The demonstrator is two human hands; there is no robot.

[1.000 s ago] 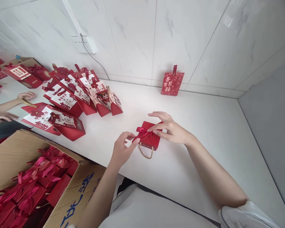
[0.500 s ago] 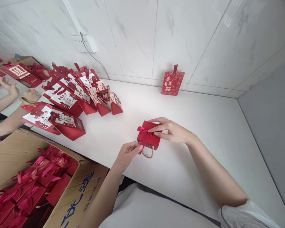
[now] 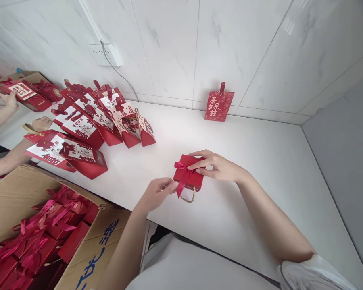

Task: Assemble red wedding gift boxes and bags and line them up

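Note:
A small red gift box (image 3: 196,181) lies on the white table in front of me, with a dark pink ribbon bow (image 3: 184,174) on its top and a twisted gold cord handle (image 3: 188,199) at its near side. My right hand (image 3: 218,166) holds the box from the right, fingers over its top and fingertips at the bow. Just left of the box is my left hand (image 3: 159,194), its thumb and fingers slightly apart beside the loose ribbon tail. It is a little blurred and appears to hold nothing.
Several red and white gift bags (image 3: 81,127) stand left on the table (image 3: 260,145). A cardboard carton (image 3: 109,229) of ribboned red boxes is at lower left. One red tag-like packet (image 3: 219,106) leans against the wall. Far left, a co-worker's hand (image 3: 9,100) touches a red box.
My left hand has let go of the ribbon tail and shifted slightly left. My right hand stays on the box. The co-worker's far hand has moved onto a red box.

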